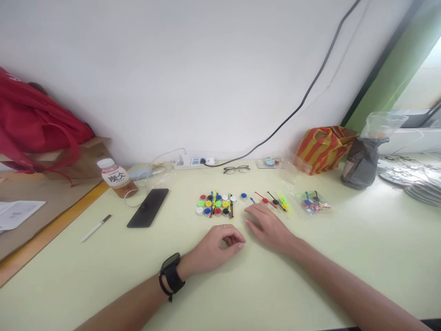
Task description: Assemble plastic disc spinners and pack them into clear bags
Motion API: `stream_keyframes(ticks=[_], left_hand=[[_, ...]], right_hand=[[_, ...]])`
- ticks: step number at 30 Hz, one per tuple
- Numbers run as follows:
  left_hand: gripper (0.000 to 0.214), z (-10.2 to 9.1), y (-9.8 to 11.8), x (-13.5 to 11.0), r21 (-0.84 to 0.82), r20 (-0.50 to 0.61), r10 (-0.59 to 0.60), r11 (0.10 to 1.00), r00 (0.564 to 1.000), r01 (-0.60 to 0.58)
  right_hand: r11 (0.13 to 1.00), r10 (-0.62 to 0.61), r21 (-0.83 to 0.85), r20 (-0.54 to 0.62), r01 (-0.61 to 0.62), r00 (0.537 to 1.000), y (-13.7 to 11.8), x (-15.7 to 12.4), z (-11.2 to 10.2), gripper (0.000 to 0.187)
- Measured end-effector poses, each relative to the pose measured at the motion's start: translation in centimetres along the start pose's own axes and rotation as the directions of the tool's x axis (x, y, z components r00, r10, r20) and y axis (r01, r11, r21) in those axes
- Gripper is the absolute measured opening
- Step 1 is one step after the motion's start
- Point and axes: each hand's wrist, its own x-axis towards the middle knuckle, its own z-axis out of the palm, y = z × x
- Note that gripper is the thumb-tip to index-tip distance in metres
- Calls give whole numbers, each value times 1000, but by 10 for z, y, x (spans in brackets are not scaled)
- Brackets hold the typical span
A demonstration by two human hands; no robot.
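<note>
My left hand (218, 248) rests above the table, its fingers curled and thumb tip close to the fingertips. Whether something small sits in that pinch I cannot make out. To its right, my right hand (270, 225) reaches forward with thumb and fingers apart. Its fingertips are close to a blue arrow pointer (252, 201), partly hidden; contact is unclear. Beyond my hands, several coloured round discs (217, 203) sit in rows, with coloured pointers lying across them. A single blue disc (244, 196) lies apart. Red (264, 201), black (275, 201) and yellow pointers (284, 202) lie farther right.
A clear bag of pointers (314, 202) lies at right. Glasses (236, 169) and a power strip (196, 162) are by the wall. A phone (148, 208), a pen-like stick (96, 228) and a bottle (117, 178) are at left. Bags (324, 149) and metal discs (413, 172) stand far right.
</note>
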Motion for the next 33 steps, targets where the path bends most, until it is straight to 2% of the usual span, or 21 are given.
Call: stream_keyframes(ticks=[9,12,15,18,20,22,26,33], left_hand=[[14,0,1,-1,3,4,10,1000,1000,-10],[12,2,0,-2,43,-12,34,999,999,-33],[13,2,0,-4,144,-20,118,983,993,-114],[24,-1,1,-4,375,8,230,902,973,-216],[33,-4,1,-4,513,42,247,826,968,-233],[41,-7,2,-2,581,66,232,782,970,-226],[50,-10,4,-1,608,72,230,761,971,-226],[47,-8,1,-2,627,13,200,762,980,-164]], right_hand=[[999,12,-50,-11,-13,1000,-1,2,-5,6],[997,29,-66,-28,-31,999,-3,1,-9,11],[998,59,-24,-49,-60,997,-4,1,-11,16],[998,61,37,-51,-59,997,-3,0,-12,15],[998,53,40,-39,-52,998,-2,0,-11,16],[998,58,24,-40,-57,998,-2,0,-11,19],[996,86,20,-56,-85,995,-3,0,-12,28],[982,172,84,-11,-171,985,-5,-1,-16,41]])
